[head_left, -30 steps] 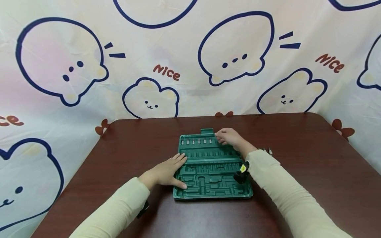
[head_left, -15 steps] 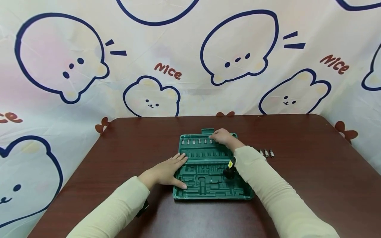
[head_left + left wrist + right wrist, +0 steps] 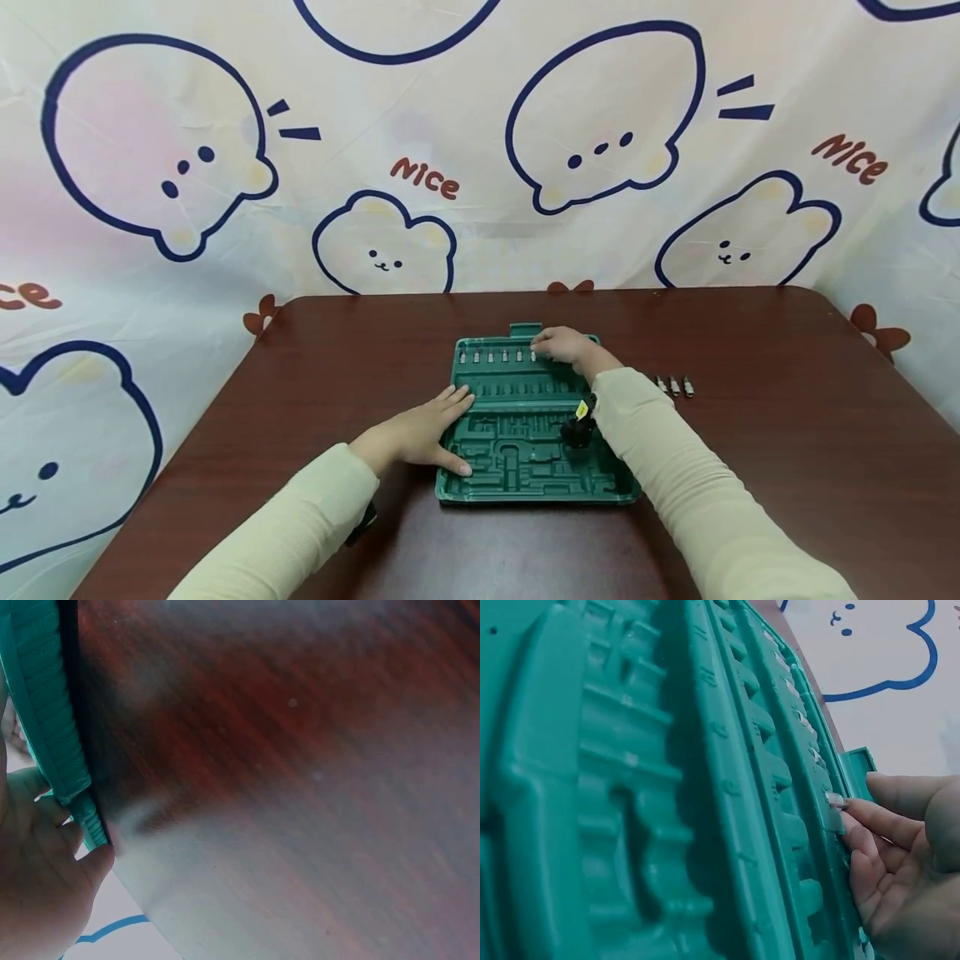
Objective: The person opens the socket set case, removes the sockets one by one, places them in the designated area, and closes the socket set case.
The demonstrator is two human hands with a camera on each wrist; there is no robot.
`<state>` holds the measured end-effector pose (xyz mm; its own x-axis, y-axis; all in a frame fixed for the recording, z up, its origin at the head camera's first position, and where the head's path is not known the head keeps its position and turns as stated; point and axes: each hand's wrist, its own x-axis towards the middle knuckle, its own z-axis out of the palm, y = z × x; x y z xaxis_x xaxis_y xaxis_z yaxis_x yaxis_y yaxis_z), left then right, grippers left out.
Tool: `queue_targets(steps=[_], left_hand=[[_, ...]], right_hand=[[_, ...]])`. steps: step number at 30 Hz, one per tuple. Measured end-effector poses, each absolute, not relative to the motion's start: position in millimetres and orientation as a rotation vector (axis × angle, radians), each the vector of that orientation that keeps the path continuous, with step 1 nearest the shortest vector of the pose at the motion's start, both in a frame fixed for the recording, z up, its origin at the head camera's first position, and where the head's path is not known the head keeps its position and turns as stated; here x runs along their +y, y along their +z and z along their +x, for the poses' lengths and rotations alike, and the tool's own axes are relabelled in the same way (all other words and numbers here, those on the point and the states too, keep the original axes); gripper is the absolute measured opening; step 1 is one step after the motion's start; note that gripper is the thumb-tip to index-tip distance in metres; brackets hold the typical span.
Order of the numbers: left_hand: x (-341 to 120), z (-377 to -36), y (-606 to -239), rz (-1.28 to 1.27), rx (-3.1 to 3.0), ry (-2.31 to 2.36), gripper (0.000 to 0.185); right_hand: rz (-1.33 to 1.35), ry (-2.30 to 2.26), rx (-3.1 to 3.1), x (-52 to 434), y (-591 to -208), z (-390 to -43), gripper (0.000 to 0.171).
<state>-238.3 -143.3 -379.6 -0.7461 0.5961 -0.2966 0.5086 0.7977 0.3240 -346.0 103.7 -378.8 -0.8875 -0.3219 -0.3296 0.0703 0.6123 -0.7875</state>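
The green case (image 3: 536, 406) lay open, your spread left hand (image 3: 420, 429) on its left edge. Your right hand (image 3: 566, 344), thumb apart, touched a silver piece (image 3: 833, 800) in the upper row. You were likely seating it; the next move wanted light pressure.

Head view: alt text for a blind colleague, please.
The right hand touches a row of metal bits in an open green case; the left hand rests on its left edge. Three loose bits lie on the brown table.
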Motion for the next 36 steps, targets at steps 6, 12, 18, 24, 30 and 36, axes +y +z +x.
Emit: queue_targets(steps=[6,12,18,24,30,36], left_hand=[[-144.0,-238.0,-380.5,0.825,2.59,0.331,0.101],[-144.7,-238.6,-377.8,0.816,2.588,0.349,0.1],[-144.8,-237.4,-379.8,0.818,2.595,0.345,0.1],[-143.0,-234.3,-378.9,0.818,2.603,0.386,0.101],[-141.0,-233.2,-377.3,0.804,2.605,0.333,0.102],[-139.3,-236.2,-375.1,0.815,2.621,0.218,0.103]], right_hand=[[-0.121,-1.378,2.378,101.6,-382.4,-344.5,0.028],[-0.012,-1.418,2.456,95.0,-388.7,-345.2,0.024],[0.061,-1.478,2.46,92.1,-391.1,-342.9,0.019],[0.16,-1.65,2.389,94.8,-388.8,-339.9,0.018],[0.2,-1.879,2.238,108.8,-386.4,-337.6,0.02],[0.149,-1.936,2.172,122.0,-383.3,-330.6,0.02]])
